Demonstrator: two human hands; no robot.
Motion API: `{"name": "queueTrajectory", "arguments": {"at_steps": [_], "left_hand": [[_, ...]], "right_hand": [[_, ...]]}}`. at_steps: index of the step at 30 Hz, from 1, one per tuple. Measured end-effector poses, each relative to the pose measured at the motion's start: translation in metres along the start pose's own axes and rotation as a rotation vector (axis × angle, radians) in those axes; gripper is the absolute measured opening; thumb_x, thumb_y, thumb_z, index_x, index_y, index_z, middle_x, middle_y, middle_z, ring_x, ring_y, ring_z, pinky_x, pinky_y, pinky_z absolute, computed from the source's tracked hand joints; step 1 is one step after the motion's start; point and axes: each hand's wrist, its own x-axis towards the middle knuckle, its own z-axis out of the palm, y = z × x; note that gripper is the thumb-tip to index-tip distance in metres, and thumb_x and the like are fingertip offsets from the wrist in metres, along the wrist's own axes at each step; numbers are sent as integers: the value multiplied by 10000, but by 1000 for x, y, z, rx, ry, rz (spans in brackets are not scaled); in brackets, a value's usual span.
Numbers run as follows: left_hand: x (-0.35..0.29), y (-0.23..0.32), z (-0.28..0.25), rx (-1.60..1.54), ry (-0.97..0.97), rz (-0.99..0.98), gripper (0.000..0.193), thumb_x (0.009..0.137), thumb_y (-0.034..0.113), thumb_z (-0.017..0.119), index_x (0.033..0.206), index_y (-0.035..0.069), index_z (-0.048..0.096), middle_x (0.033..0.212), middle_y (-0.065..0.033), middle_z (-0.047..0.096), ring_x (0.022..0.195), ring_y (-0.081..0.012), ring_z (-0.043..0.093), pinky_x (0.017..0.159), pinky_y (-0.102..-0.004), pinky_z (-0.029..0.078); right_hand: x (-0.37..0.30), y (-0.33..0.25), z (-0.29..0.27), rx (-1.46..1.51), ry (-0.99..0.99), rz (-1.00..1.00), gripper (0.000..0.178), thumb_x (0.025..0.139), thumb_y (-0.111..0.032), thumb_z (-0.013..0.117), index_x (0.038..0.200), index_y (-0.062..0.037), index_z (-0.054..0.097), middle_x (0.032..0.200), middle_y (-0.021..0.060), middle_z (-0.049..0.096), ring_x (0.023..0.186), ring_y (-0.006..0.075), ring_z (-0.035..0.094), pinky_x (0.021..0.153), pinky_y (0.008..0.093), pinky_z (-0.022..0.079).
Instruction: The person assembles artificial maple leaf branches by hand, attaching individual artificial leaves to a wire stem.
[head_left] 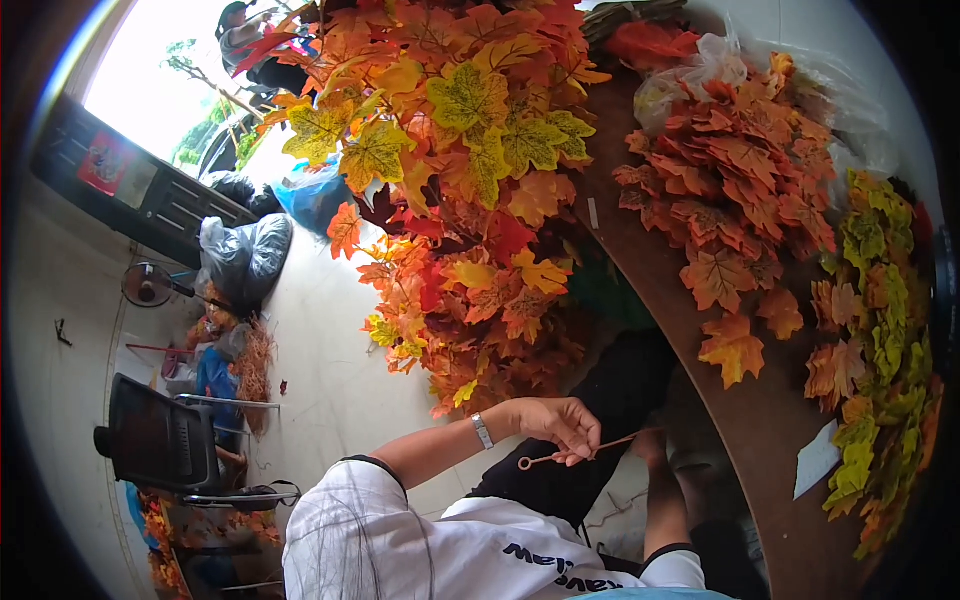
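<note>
Over dark trousers [628, 388], brown stem [617, 441] crosswise, loop [531, 462] leftward, pinched in left hand [562, 428]; right hand [651, 446], grip unclear

- I count 2 hands of the wearer: left hand [565, 425], right hand [652, 443], the second one partly in shadow
- 1 thin looped stem [540, 460]
- 1 wristwatch [482, 431]
- 1 big mass of leaves [480, 170], single leaves too many and too overlapped for me to count
- 2 leaf piles on the table: 1 orange-red pile [735, 170], 1 yellow-green pile [875, 340], leaves uncountable in both
- 1 brown table [690, 335]
- 1 white sheet [816, 460]
- 1 black chair [160, 435]
- 1 fan [148, 285]
- 1 red poster [103, 163]
- 1 other person [243, 40], by the doorway
- Bags: several, I can't get an exact number, they overlap
</note>
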Motion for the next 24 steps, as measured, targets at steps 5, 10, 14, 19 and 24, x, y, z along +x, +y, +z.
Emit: {"name": "queueTrajectory", "arguments": {"at_steps": [5, 10, 14, 19, 24], "left_hand": [[-24, -8, 5, 53, 101, 20, 113, 816, 60, 597, 867, -41, 588, 656, -69, 605, 544, -100, 572, 463, -180, 427], [-1, -15, 24, 81, 87, 60, 108, 835, 74, 578, 886, -21, 579, 684, -43, 602, 598, -70, 561, 525, -176, 424], [41, -20, 48, 260, 32, 130, 102, 832, 98, 588, 883, 11, 576, 696, 1, 597, 614, -39, 534, 529, -167, 382], [90, -15, 54, 403, -99, 16, 143, 789, 151, 638, 857, 31, 596, 700, -3, 619, 593, -22, 506, 506, -166, 349], [110, -14, 40, 647, -142, -196, 97, 733, 100, 652, 779, 20, 623, 680, -22, 634, 538, -34, 498, 463, -178, 350]], "right_hand": [[-30, -5, -74, -51, 200, -154, 337, 725, -188, 545, 1035, -63, 587, 1002, 164, 597, 939, 297, 575, 821, 403, 457], [-58, 32, -123, 3, 209, -96, 371, 726, -223, 555, 1057, -57, 574, 994, 171, 600, 938, 307, 577, 820, 398, 459], [-101, -6, -155, 227, 221, -266, 392, 739, -301, 570, 1055, -70, 578, 950, 158, 618, 900, 331, 585, 811, 402, 462], [-180, -139, -301, 248, -284, 89, 293, 777, -300, 588, 979, -93, 634, 944, 155, 620, 873, 318, 587, 781, 375, 460], [-265, -222, -443, 585, -218, -69, 280, 803, -259, 583, 1009, -72, 620, 885, 114, 647, 771, 278, 620, 720, 318, 484]]}}
